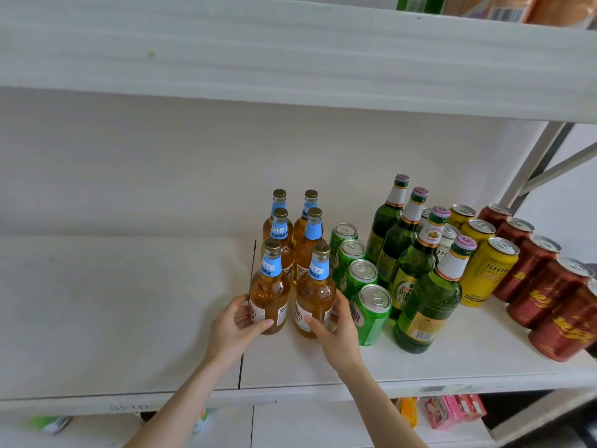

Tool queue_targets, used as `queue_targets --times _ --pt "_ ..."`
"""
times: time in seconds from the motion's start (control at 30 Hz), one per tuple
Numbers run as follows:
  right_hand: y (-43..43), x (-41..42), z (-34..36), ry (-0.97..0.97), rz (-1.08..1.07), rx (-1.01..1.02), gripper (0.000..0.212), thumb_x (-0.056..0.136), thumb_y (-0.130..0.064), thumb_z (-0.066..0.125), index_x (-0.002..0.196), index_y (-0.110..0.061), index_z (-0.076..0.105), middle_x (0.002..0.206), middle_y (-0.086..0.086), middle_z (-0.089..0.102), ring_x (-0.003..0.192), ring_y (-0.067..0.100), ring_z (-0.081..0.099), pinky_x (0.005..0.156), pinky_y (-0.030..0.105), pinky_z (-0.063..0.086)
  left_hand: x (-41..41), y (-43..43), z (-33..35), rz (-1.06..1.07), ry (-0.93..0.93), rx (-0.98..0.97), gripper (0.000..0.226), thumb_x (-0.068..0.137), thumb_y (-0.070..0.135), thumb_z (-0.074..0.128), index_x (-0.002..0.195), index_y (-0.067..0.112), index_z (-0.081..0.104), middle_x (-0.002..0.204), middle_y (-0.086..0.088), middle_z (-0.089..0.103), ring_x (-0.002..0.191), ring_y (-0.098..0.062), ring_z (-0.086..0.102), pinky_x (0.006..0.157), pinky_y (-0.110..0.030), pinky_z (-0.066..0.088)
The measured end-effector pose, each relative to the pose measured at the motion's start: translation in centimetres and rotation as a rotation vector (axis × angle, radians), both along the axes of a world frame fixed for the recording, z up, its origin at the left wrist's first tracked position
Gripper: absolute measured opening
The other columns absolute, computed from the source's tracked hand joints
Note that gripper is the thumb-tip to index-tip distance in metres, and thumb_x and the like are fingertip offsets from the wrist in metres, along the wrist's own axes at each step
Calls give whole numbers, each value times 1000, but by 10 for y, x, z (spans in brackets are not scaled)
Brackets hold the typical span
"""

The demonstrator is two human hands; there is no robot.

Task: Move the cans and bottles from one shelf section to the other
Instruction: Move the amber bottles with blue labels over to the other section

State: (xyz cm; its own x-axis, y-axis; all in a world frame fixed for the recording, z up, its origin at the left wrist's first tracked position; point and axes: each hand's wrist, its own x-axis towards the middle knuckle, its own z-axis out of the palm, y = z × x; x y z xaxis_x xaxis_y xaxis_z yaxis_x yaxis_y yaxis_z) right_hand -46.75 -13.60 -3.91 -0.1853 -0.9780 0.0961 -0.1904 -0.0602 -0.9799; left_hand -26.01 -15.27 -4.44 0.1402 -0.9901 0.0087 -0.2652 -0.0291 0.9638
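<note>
Several amber beer bottles with blue neck labels stand in two rows on the right shelf section, just right of the seam (pixel 247 318). My left hand (pixel 237 323) grips the front left amber bottle (pixel 270 295) near its base. My right hand (pixel 337 324) grips the front right amber bottle (pixel 315 300) low down. To the right stand a row of green cans (pixel 371 313), several green glass bottles (pixel 426 305), yellow cans (pixel 487 273) and dark red cans (pixel 549 292).
The left shelf section (pixel 113 305) is a bare white board. A shelf board (pixel 290 59) hangs overhead, and a metal upright (pixel 529 166) stands at the right. Pink and yellow packets (pixel 452 410) lie on the shelf below.
</note>
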Motion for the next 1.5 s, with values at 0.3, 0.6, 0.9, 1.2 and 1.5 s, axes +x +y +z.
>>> queue_targets --times 0.3,0.6,0.9,1.2,1.5 --pt "-10 4 2 0 -21 3 73 81 -11 77 143 -18 39 131 -7 58 122 5 53 107 39 45 -8 -10 -2 1 -20 -7 57 67 15 90 112 27 59 91 19 66 78 18 62 62 -1 47" --pt "-23 4 3 -30 -14 15 73 82 -12 77 143 -18 37 134 -4 56 126 11 52 108 42 44 -10 -24 -5 -14 16 14 58 66 16 90 114 26 58 95 17 67 81 15 65 65 -5 50" --pt "-31 1 3 -62 2 38 74 81 -11 78 143 -20 38 132 -5 58 122 10 55 106 43 47 -7 -30 -7 -44 10 7 57 66 21 90 115 26 60 99 15 70 87 7 67 68 -9 53" --pt "-32 0 1 -32 -2 34 70 81 -13 78 139 -24 41 127 -11 60 114 -2 58 103 39 49 -5 -32 -7 -68 -16 5 55 66 23 90 113 26 61 98 11 72 87 0 70 72 -13 55" --pt "-27 3 1 149 -83 30 77 81 -35 77 144 -29 33 136 -12 54 125 8 53 102 28 46 -1 -31 3 -114 -383 -69 58 76 42 80 127 21 59 114 3 67 106 -14 64 84 -27 55"
